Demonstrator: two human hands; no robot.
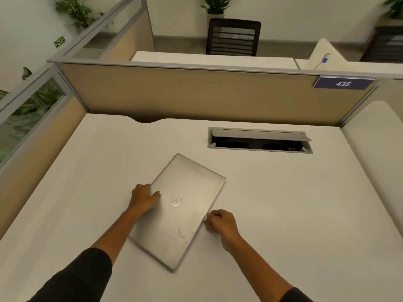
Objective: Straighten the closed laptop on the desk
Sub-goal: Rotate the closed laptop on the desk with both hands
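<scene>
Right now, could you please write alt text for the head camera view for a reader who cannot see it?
A closed silver laptop lies skewed on a white desk, with the left hand on its left edge and the right hand at its right edge. Behind it, a cable tray sits open below a tan partition bearing a sign reading 435.

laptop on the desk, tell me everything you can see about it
The laptop is a slim silver, metal-looking machine, lid closed, lying flat on the white desk. A round logo sits mid-lid, with faint scuffs nearer the person. It lies skewed, long sides running diagonally, far end tilted right. The left hand rests on its left long edge, fingers over the lid; the right hand presses against its right long edge.
</scene>
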